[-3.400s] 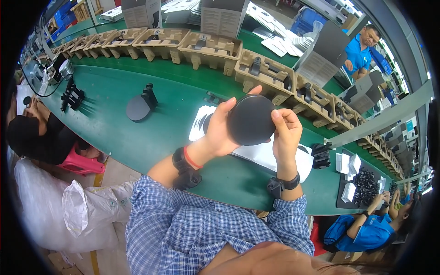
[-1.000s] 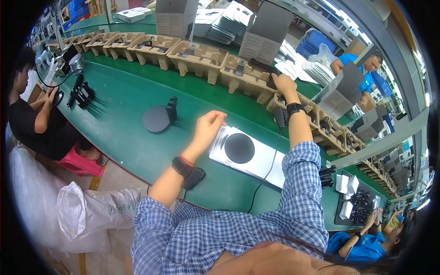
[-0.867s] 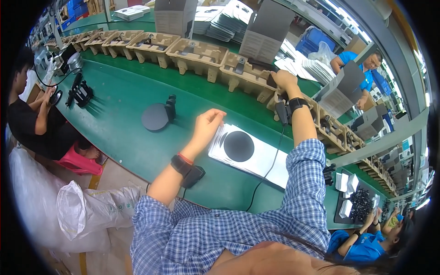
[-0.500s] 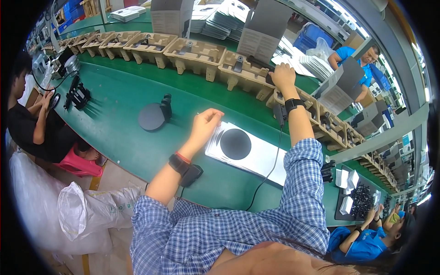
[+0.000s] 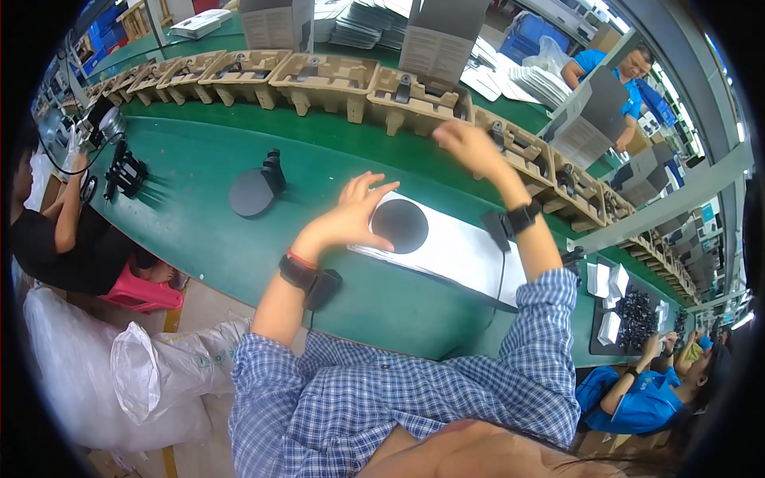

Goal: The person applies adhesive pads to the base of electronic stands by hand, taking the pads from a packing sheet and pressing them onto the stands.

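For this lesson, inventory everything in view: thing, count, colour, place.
Disc: one, black, on the sheets
Sheets: one stack, white, on the worktable
Worktable: one, green, centre
Round-based part: one, dark grey, left of the sheets
Clustered parts: count unclear, black, table's left end
Moulded trays: many, brown, along the back
Tall boxes: several, grey, behind the trays
Loose parts: many, black, far right
Stool: one, pink, floor at left
Sacks: count unclear, white, lower left
Co-workers: at least three, black or blue shirts, both sides
Wrist straps: two, black, one per wrist
Left hand: one, bare, at the disc's left edge
Right hand: one, bare, near the trays, blurred
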The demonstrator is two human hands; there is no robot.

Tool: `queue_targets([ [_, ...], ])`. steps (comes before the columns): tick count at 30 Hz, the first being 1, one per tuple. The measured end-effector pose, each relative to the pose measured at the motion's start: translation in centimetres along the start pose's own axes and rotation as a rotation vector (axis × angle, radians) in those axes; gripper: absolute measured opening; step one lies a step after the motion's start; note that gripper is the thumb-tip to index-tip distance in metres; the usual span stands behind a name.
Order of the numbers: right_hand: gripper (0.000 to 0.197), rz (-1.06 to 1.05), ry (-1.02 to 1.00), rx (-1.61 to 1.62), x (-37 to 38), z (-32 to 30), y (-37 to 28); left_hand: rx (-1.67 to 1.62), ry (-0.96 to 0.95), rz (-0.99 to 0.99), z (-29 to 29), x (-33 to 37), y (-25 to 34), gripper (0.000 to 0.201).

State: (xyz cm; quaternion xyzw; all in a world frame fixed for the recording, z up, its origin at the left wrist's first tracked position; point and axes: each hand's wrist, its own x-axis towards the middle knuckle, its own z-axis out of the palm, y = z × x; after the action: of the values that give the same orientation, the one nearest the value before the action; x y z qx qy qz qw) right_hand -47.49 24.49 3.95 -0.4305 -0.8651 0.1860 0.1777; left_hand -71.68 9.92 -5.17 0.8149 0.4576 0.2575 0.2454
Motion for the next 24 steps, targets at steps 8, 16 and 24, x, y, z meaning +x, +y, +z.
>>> queue_targets([
  [8, 0.045, -0.045, -0.157, -0.149, -8.0, 6.5, -5.9, -0.002, 0.101, 0.008, -0.9, -0.7, -0.3, 0.108],
  [16, 0.027, -0.112, 0.1, 0.326, -9.6, 4.7, -7.3, -0.366, 0.312, 0.155, -1.8, -0.7, 0.3, 0.021],
  [24, 0.035, -0.426, 0.255, 0.222, -9.9, 5.5, -10.0, -1.389, 0.128, -0.147, 0.7, -1.4, 2.1, 0.026],
])
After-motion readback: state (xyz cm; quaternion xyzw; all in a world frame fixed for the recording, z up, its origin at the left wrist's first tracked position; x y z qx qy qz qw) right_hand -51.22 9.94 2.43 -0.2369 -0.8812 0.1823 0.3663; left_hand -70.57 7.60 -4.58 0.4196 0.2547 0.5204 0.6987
